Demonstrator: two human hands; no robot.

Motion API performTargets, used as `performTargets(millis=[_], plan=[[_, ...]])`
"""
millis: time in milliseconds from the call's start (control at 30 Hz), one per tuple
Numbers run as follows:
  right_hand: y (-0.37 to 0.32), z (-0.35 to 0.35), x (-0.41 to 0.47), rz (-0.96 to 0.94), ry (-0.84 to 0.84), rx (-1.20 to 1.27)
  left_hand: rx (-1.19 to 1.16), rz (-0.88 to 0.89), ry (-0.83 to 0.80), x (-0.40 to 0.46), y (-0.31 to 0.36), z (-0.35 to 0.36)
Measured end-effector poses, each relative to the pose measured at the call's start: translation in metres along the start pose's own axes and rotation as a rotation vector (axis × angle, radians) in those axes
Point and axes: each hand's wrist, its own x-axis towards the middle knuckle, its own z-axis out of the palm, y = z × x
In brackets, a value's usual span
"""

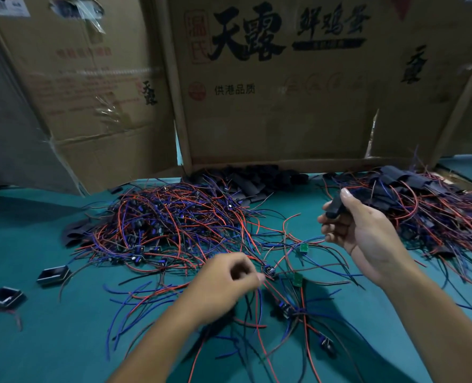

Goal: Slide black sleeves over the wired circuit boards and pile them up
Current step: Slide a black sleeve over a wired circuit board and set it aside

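Note:
My right hand (367, 233) is raised over the green table and pinches a black sleeve (334, 207) between thumb and fingers. My left hand (226, 283) is lower, at the centre, its fingers curled and pinching red and blue wires that lead to a small circuit board (269, 270). A big tangle of wired circuit boards (168, 219) lies behind my left hand. Loose black sleeves (257, 178) are heaped at the back centre. A pile of sleeved boards with wires (428, 205) sits at the right.
Tall cardboard boxes (270, 78) wall off the back of the green table (36, 341). Two small black open casings (53, 275) (5, 297) lie at the left. Green boards (303, 247) and loose wires are scattered between my hands and towards the front edge.

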Motion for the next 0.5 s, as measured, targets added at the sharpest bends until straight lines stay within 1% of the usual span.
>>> performTargets(millis=[33,100,233,300,333,367,467,500], plan=[[-0.0003,-0.0004,0.0000,0.001,0.002,0.000,-0.146,-0.039,0.027,0.0000,0.0000,-0.0048],[-0.0001,0.0002,-0.0002,0.007,0.003,-0.001,-0.334,-0.074,0.012,-0.0007,-0.0006,-0.0111],[0.0023,0.0006,-0.0002,0.012,-0.011,-0.003,-0.590,-0.075,-0.159,-0.0048,-0.0041,-0.0077],[0.0033,0.0001,0.0001,0.013,-0.013,-0.005,-0.672,-0.076,-0.210,-0.0057,-0.0053,-0.0050],[0.0038,0.0001,0.0006,0.016,-0.016,-0.003,-0.652,-0.069,-0.213,-0.0057,-0.0059,-0.0043],[0.0044,0.0000,0.0009,0.022,-0.019,-0.001,-0.555,-0.050,-0.203,-0.0055,-0.0065,-0.0048],[0.0074,0.0019,0.0017,0.055,-0.040,0.017,-0.001,0.070,-0.100,-0.0041,-0.0074,-0.0098],[0.0085,0.0028,0.0017,0.064,-0.051,0.022,0.099,0.109,-0.051,-0.0042,-0.0066,-0.0137]])
